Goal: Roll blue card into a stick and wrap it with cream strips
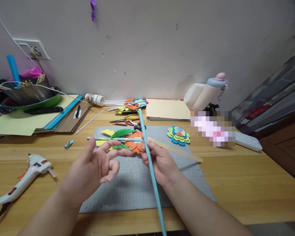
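Observation:
My right hand (162, 162) is closed around a long light-blue paper-wrapped stick (152, 173), which slants from above the mat down past the near table edge. A tan paper strip (179, 150) runs out rightward from behind the same hand; its far end casts a shadow on the mat. To the left, my left hand (94, 167) is turned palm up with its fingers apart and nothing in it. Beyond the hands, an orange paper flower (135, 147) with green leaves (123, 132) and a striped stem lies on the grey cutting mat (137, 190), partly covered by my fingers.
A layered multicoloured paper flower (179, 135) lies at the mat's right edge. A white glue gun (27, 178) rests at left. Scissors (136, 125) and pliers (124, 119) lie behind the mat. Paper sheets (168, 109), a paper cup (94, 99) and a bottle (208, 93) line the wall.

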Motion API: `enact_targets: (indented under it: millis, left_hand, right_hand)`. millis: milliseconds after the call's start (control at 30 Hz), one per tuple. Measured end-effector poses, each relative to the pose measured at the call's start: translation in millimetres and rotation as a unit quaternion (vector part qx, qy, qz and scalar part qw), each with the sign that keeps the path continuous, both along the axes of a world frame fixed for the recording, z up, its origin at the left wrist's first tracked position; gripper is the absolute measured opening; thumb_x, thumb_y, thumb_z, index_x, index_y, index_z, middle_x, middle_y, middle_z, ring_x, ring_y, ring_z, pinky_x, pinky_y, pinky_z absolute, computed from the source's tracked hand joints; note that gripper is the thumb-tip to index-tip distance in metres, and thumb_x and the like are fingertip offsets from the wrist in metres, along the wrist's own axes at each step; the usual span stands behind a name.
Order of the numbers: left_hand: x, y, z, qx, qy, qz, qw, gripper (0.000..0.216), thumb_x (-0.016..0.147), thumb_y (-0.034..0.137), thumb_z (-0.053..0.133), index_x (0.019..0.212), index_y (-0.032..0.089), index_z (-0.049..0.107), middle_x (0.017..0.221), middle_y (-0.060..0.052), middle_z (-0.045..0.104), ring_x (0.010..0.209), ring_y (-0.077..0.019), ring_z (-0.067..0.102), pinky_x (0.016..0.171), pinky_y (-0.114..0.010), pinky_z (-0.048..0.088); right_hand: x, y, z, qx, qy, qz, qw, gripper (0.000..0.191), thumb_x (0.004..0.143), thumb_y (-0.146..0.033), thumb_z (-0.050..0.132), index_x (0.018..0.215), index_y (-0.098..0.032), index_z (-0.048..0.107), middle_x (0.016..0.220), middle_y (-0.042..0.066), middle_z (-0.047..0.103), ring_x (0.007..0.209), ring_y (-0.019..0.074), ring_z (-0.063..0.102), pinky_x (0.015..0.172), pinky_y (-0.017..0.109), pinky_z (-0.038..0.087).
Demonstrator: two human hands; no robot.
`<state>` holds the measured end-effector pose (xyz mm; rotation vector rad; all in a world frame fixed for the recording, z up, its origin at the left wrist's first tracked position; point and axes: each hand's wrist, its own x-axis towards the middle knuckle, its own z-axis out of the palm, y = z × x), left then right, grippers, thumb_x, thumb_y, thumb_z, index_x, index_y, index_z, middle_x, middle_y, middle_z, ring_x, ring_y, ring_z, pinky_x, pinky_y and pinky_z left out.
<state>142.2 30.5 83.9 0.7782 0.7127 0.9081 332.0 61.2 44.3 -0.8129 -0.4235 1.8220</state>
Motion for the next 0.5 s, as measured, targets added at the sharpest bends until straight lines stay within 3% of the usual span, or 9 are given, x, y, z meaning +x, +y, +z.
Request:
enact_targets:
  millis: [100, 200, 333, 500]
  left_hand:
    - [6.1, -4.2, 1.0, -0.036, -0.043, 0.007, 0.998, 0.054, 0.090, 0.060, 0.020, 0.111, 0.019, 0.049, 0.116, -0.017, 0.060, 0.048, -0.0094, 0.050, 0.040, -0.021, 0.020]
    - [11.2, -6.1, -2.3, -0.044, -0.028, 0.006, 0.999, 0.053, 0.089, 0.061, 0.023, 0.114, 0.020, 0.048, 0.119, -0.017, 0.058, 0.049, -0.0106, 0.052, 0.039, -0.021, 0.021]
    - [15.7, -8.3, -6.5, -0.026, 0.055, 0.007, 0.998, 0.055, 0.088, 0.063, 0.022, 0.118, 0.023, 0.046, 0.121, -0.015, 0.056, 0.048, -0.0097, 0.051, 0.039, -0.022, 0.024]
    - [18.1, -9.5, -8.6, -0.020, 0.121, -0.072, 0.990, 0.059, 0.088, 0.065, 0.019, 0.121, 0.024, 0.046, 0.115, -0.012, 0.058, 0.043, -0.0066, 0.048, 0.038, -0.021, 0.018]
  right_hand:
    - [-0.6, -4.6, 1.7, 0.025, 0.033, 0.004, 0.999, 0.020, 0.063, -0.031, 0.079, 0.064, -0.014, 0.070, 0.062, 0.000, 0.066, 0.061, 0.0101, 0.060, 0.067, 0.022, 0.053]
    - [-0.2, -8.4, 2.8, 0.079, 0.048, 0.023, 0.996, 0.019, 0.068, -0.032, 0.076, 0.063, -0.015, 0.071, 0.065, 0.001, 0.068, 0.071, 0.0133, 0.063, 0.081, 0.028, 0.052]
    - [1.6, -11.7, 4.6, 0.131, -0.025, 0.023, 0.991, 0.023, 0.072, -0.037, 0.073, 0.065, -0.015, 0.072, 0.068, 0.002, 0.070, 0.073, 0.0149, 0.064, 0.079, 0.028, 0.050]
    - [5.4, -13.0, 8.2, 0.182, -0.032, 0.138, 0.973, 0.017, 0.072, -0.030, 0.074, 0.083, -0.018, 0.070, 0.067, 0.000, 0.067, 0.069, 0.0135, 0.061, 0.066, 0.025, 0.048]
